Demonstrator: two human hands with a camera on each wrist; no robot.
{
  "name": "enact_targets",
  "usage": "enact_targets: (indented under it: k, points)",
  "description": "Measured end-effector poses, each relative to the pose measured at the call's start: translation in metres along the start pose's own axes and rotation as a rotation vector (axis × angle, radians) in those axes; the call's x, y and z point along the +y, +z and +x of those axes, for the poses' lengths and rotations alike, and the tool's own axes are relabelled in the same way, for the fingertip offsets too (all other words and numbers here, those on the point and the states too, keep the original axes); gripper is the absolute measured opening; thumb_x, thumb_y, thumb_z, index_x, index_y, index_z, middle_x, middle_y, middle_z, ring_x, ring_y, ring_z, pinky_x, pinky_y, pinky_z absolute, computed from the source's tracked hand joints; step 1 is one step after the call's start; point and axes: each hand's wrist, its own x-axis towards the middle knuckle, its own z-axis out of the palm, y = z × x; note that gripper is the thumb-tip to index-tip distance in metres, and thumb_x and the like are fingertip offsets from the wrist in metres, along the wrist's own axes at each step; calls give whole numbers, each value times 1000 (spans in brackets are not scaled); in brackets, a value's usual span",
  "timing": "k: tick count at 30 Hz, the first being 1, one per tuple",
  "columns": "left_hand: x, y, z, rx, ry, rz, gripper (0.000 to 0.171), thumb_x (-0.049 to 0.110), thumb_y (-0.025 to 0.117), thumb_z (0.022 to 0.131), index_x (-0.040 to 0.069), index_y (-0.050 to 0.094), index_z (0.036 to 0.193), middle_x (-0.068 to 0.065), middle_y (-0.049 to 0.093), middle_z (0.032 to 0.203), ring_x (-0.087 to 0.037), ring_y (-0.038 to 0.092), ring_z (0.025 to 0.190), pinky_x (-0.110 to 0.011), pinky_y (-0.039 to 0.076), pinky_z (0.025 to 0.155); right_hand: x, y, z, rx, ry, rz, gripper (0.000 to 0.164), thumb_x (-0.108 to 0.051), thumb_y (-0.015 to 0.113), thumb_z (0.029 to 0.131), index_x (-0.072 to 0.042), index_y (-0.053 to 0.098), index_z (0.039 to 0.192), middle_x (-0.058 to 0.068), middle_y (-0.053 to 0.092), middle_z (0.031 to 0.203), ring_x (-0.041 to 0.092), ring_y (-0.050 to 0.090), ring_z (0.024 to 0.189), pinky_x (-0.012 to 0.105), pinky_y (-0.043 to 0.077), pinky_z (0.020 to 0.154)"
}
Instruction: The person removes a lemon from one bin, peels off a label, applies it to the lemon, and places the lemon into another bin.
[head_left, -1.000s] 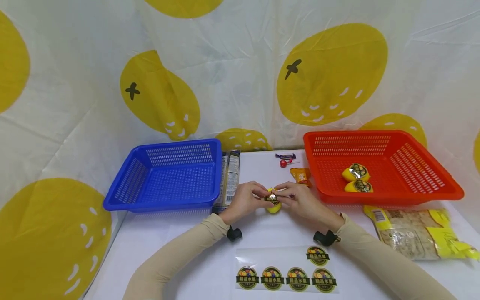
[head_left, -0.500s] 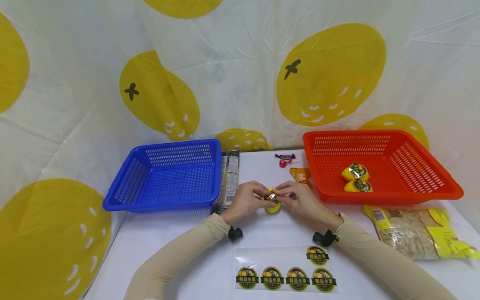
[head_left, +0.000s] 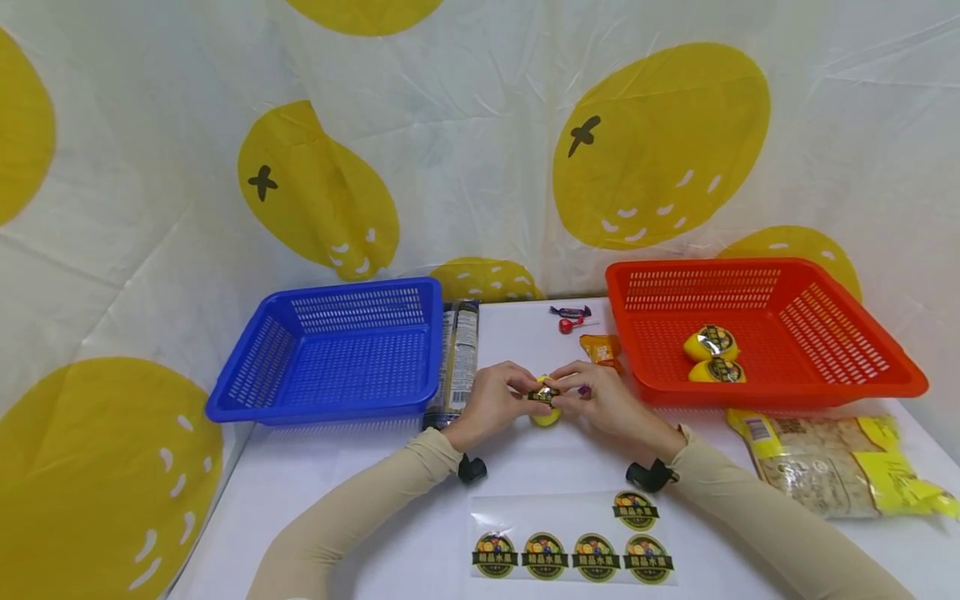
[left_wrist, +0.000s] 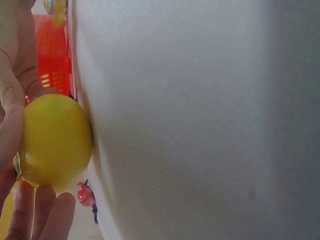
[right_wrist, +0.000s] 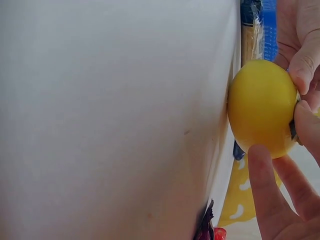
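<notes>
Both hands meet over a yellow lemon point(head_left: 546, 418) on the white table in the head view. My left hand point(head_left: 491, 400) holds its left side, thumb on the sticker and fingers behind. From the other side my right hand point(head_left: 606, 406) grips it, with thumb and fingertips at the sticker's right edge. A dark round fruit sticker point(head_left: 542, 397) lies on the lemon's top, partly covered by the thumbs. In the left wrist view the lemon point(left_wrist: 57, 142) shows smooth and yellow beside the fingers. The right wrist view has the lemon point(right_wrist: 260, 107) low against the tabletop.
A blue basket point(head_left: 330, 410) stands left, a red basket point(head_left: 795, 393) right with two stickered lemons point(head_left: 708, 343). A clear sticker sheet point(head_left: 543, 512) lies in front. Around are a yellow bag point(head_left: 817, 467), a long package point(head_left: 463, 358), a lollipop point(head_left: 567, 327) and wrapped candies point(head_left: 600, 348).
The hands stay around the lemon with only slight shifts of the fingers over its sticker. Baskets, sheet and packages have not moved.
</notes>
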Motion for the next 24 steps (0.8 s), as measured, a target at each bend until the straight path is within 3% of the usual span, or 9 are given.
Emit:
enact_targets:
  k: [3,9,14,21,24]
  points:
    - [-2,-1,1,-5,19,-5,28,28,94,73,11,81,92,2,74,95,-6,67,85,-16,58,72,-1,1,1,15,-5,-6,32,-15,82,87,-11,78,118,10,74,119,28,68,109,39,60,80]
    - [-9,-4,2,-52,29,-62,15,19,87,83,10,83,95,-2,76,101,-13,69,97,-18,58,74,1,1,0,-8,22,18,32,-15,81,87,-13,78,119,8,73,121,26,67,110,25,57,79]
    - [-12,-2,3,-50,51,-71,13,17,85,84,9,83,95,-5,76,103,-16,70,99,-18,58,74,7,0,1,-16,31,89,29,-9,75,92,-10,77,120,11,73,121,29,68,111,20,56,82]
    - [-12,-1,4,-46,58,-48,13,15,85,84,9,83,94,-4,77,103,-17,71,100,-16,58,73,14,-1,6,-26,175,241,25,-6,73,93,-7,77,118,17,73,122,28,68,107,18,58,79]
    - [-11,-2,5,-41,52,-47,12,14,85,83,8,83,93,-4,77,102,-18,71,99,-17,58,73,13,-2,8,-27,197,284,24,-7,74,92,-3,77,116,22,72,123,27,70,104,21,60,76]
